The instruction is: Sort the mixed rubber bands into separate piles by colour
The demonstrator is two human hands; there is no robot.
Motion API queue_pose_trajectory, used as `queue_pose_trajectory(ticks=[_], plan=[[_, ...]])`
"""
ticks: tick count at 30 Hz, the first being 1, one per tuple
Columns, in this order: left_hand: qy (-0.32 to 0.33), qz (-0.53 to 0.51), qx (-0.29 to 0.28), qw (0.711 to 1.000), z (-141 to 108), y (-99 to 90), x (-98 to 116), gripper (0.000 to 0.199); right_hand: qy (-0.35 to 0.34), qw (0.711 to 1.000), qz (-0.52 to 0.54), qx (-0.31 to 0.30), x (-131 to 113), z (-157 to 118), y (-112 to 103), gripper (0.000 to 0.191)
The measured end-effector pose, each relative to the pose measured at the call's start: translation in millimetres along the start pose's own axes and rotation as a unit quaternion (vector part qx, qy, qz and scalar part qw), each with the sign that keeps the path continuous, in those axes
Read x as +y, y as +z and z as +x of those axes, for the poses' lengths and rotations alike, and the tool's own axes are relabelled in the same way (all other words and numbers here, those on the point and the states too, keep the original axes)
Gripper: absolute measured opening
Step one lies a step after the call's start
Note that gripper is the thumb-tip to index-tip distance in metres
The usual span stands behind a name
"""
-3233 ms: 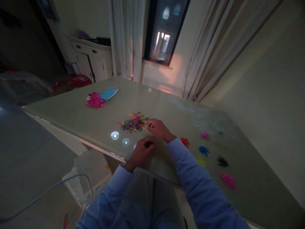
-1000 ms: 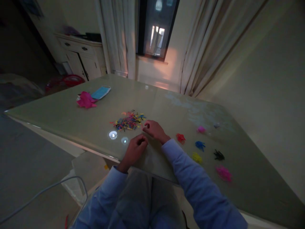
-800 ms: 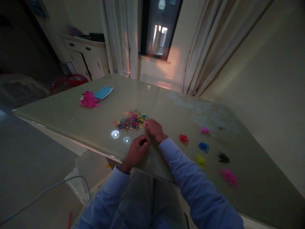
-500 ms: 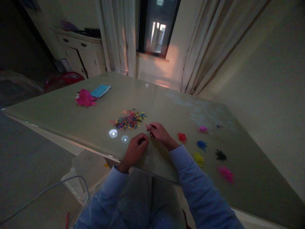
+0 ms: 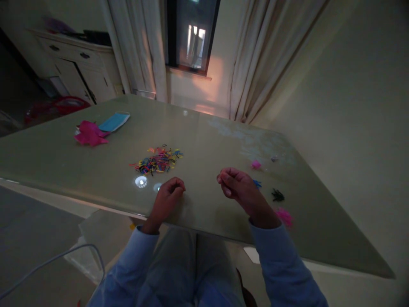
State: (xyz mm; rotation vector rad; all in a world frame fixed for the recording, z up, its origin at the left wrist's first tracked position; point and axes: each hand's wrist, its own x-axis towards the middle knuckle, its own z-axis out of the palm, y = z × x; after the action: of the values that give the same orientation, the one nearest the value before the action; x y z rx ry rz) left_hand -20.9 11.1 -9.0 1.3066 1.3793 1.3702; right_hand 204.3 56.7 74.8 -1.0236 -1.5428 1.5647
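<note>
A mixed heap of small coloured bands (image 5: pixel 157 161) lies on the table, left of centre. Just below and right of it, my left hand (image 5: pixel 169 194) rests near the table's front edge with its fingers curled closed; what it holds, if anything, is hidden. My right hand (image 5: pixel 238 187) is above the table to the right, thumb and fingers pinched together, the contents too small to make out. Beyond that hand are a partly covered blue pile (image 5: pixel 257 183), a black pile (image 5: pixel 277 195), a magenta pile (image 5: pixel 284 217) and a pink pile (image 5: pixel 256 164).
A blue face mask (image 5: pixel 114 122) and a crumpled pink wrapper (image 5: pixel 91 133) lie on the table's left part. A small clear object (image 5: pixel 274 158) sits at the right. Curtains, a window and a cabinet (image 5: pixel 75 64) stand beyond the table (image 5: pixel 198 145).
My right hand has moved right, away from my left hand and over the sorted piles, hiding the red and yellow ones. The view has shifted to the right.
</note>
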Motion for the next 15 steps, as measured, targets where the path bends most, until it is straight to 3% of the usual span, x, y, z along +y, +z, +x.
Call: queue_pose_trajectory(ticks=[2,3,5,7,9,11,15], plan=[[0.002,0.001,0.0,1.0,1,0.0,-2,0.011,-0.018,0.985,-0.15,0.085,0,2,-29,0.031],[0.005,0.001,0.001,1.0,1,-0.1,-2,0.011,-0.018,0.961,-0.245,0.123,1,5,-44,0.028],[0.009,0.003,0.002,1.0,2,-0.2,-2,0.011,0.02,0.882,-0.438,0.171,6,13,-70,0.025],[0.003,0.005,0.002,1.0,2,-0.5,-1,0.011,0.082,0.802,-0.569,0.16,13,22,-85,0.024],[-0.003,0.008,0.003,1.0,2,-0.7,0,0.011,0.137,0.754,-0.629,0.13,22,29,-91,0.024],[-0.003,0.012,0.007,1.0,2,-0.9,2,0.011,0.17,0.739,-0.642,0.114,29,34,-89,0.024],[0.004,0.016,0.011,1.0,1,-1.2,3,0.012,0.193,0.738,-0.638,0.11,36,42,-81,0.026]])
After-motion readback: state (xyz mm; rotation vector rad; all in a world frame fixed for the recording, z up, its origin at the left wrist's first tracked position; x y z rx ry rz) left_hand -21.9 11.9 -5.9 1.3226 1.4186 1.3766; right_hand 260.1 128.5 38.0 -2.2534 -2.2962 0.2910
